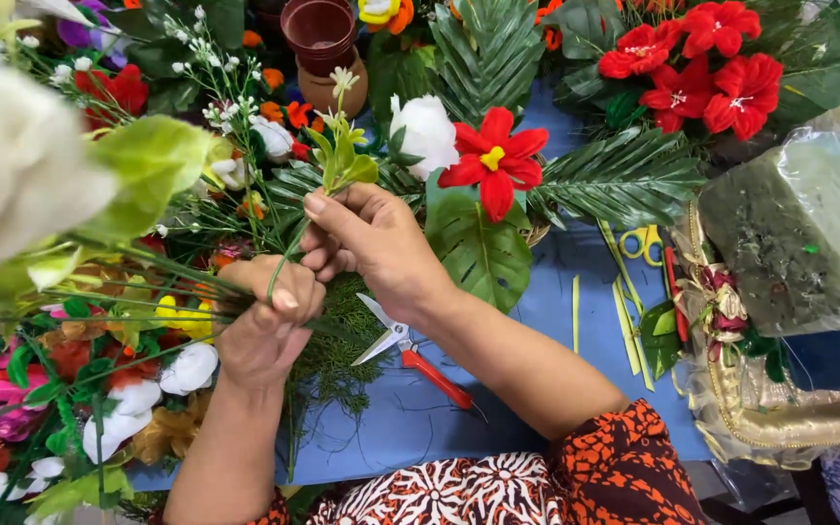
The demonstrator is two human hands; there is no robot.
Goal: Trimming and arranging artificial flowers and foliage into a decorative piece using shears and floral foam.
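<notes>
**A:** What is being handled here?

**B:** A thin green sprig (334, 156) with pale buds at its tip. It stands upright above the counter (537, 321), its stem running down between both hands, in front of the white rose (426, 131) and the red flower (494, 160).

**A:** How is the left hand (264, 331) set?

**B:** Curled into a loose fist around the lower stem, thumb pressed across the top. It also lies against a bundle of green stalks (148, 292) reaching in from the left.

**A:** And the right hand (371, 248)?

**B:** Partly closed. Its thumb and forefinger pinch the stem just below the leaves; the other fingers fold underneath.

**A:** What would make this grip work well, in your view?

**B:** I'd judge that a light pinch high up and a firm hold low down would keep the thin stem from kinking. Keeping the sprig vertical should spare the buds from brushing the neighbouring blooms.

**A:** Anything close by?

**B:** Red-handled scissors (410, 355) lie open on the blue counter just beneath the right wrist, untouched. A wrapped green foam block (799, 233) sits well apart at the right.
</notes>
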